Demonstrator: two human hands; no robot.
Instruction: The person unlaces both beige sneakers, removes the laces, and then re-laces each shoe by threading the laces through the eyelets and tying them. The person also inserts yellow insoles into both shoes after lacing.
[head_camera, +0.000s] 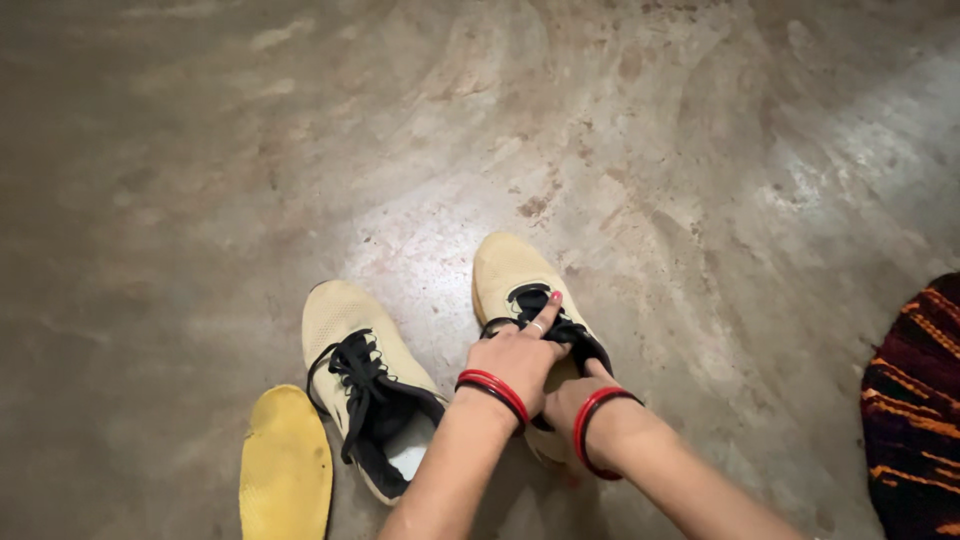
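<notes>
Cream mesh shoe (510, 270) at lower centre looks light and soft; its black laces (540, 305) are limp. Left hand (515, 365) pinches the laces with closed fingers; right hand (565, 400) cups the heel, grip hidden.

Both bare forearms reach forward from the lower edge, their wrists close together, each ringed by red bangles. The left hand (518, 358) lies palm down, index finger extended forward, a ring on one finger. The right hand (568, 398) sits beneath and behind it, fingers hidden.

Concrete floor (650, 130): shoes (365, 385), insole (285, 465).
</notes>
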